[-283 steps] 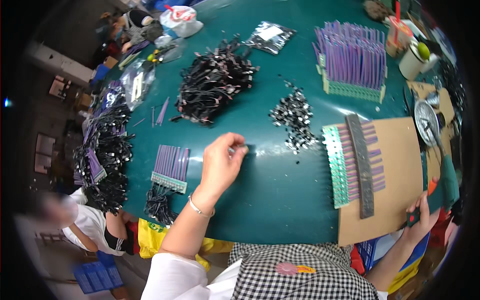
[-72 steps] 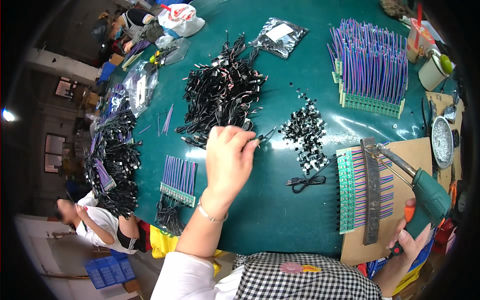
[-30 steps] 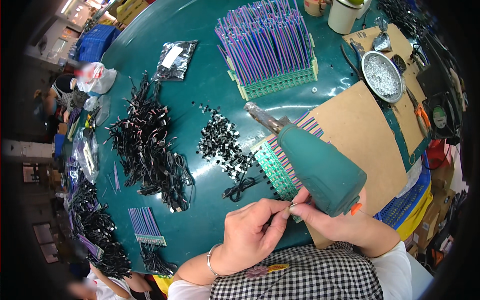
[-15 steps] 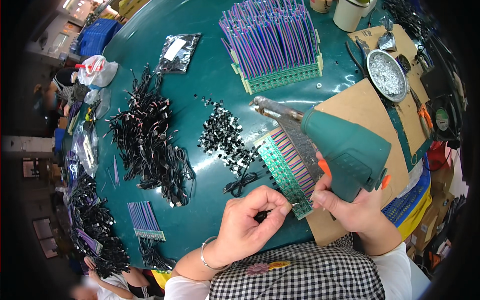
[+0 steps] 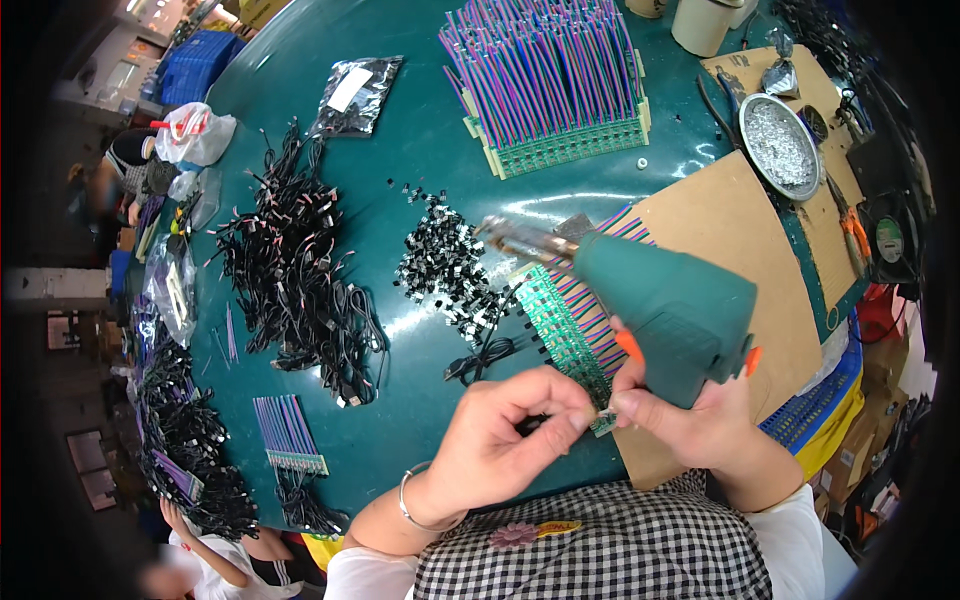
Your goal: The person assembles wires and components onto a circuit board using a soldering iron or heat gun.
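My right hand (image 5: 680,415) is wrapped round the grip of a green pistol-shaped soldering gun (image 5: 665,300) with an orange trigger. Its metal nozzle points left, above the board. The thumb reaches toward my left fingertips. My left hand (image 5: 515,435) pinches a thin black cable (image 5: 530,424), mostly hidden in the palm, at the near end of a green circuit board panel (image 5: 560,325). Striped colored wires fan out from the panel's right side, and small black pieces line its left edge. Beside the panel lie a coiled black cable (image 5: 478,360) and a heap of small black-and-silver connectors (image 5: 440,265).
A tangle of black cables (image 5: 290,260) covers the left of the green table. At the back stands a block of wired boards (image 5: 545,90). A cardboard sheet (image 5: 740,240), a metal bowl (image 5: 748,112) of silvery bits and pliers (image 5: 853,240) lie right. Another person's arm (image 5: 215,555) shows lower left.
The soldering gun has shifted left and slightly down over the board, uncovering more colored wires. My left fingertips have moved slightly right, and the two hands' fingertips are closer together.
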Tool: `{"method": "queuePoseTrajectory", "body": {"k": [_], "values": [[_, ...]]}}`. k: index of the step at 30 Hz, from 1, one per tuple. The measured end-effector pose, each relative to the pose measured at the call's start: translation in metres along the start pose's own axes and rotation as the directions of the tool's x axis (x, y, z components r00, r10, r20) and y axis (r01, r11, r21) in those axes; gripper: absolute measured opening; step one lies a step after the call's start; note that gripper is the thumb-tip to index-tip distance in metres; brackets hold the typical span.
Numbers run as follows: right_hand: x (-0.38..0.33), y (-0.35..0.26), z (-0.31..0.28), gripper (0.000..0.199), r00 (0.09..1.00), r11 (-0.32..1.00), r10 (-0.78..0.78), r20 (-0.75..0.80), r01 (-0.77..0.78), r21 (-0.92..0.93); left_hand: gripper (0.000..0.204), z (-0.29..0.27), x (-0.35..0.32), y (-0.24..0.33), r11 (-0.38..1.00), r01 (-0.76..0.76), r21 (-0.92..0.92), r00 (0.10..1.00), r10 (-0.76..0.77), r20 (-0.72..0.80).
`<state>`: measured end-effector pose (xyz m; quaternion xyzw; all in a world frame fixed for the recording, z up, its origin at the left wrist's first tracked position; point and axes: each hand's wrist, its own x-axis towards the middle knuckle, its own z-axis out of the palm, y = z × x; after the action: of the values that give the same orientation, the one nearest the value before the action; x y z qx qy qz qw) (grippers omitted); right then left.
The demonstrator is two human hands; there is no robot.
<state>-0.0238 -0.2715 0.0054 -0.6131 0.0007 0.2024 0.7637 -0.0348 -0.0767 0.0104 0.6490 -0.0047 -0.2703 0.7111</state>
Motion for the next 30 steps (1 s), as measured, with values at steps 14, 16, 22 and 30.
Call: {"method": "queuePoseTrajectory", "body": {"k": [14,16,22,30], "values": [[-0.038,-0.009,-0.032,0.064,0.913,1.000,0.012,-0.408,-0.009,0.009,0.010,-0.028,0.064,-0.010,0.762,0.080,0.642,0.857,0.277,-0.435],[-0.042,-0.007,-0.034,0.062,0.905,1.000,0.020,-0.425,-0.019,0.006,0.009,-0.030,0.066,-0.011,0.749,0.076,0.658,0.858,0.287,-0.425],[-0.040,-0.014,-0.033,0.047,0.933,0.984,0.180,-0.313,-0.170,0.057,0.007,-0.033,0.068,-0.010,0.702,0.083,0.708,0.871,0.295,-0.394],[-0.035,-0.010,-0.033,0.040,0.948,0.986,0.165,-0.274,-0.166,0.020,0.009,-0.033,0.070,-0.004,0.685,0.070,0.725,0.882,0.297,-0.366]]}}
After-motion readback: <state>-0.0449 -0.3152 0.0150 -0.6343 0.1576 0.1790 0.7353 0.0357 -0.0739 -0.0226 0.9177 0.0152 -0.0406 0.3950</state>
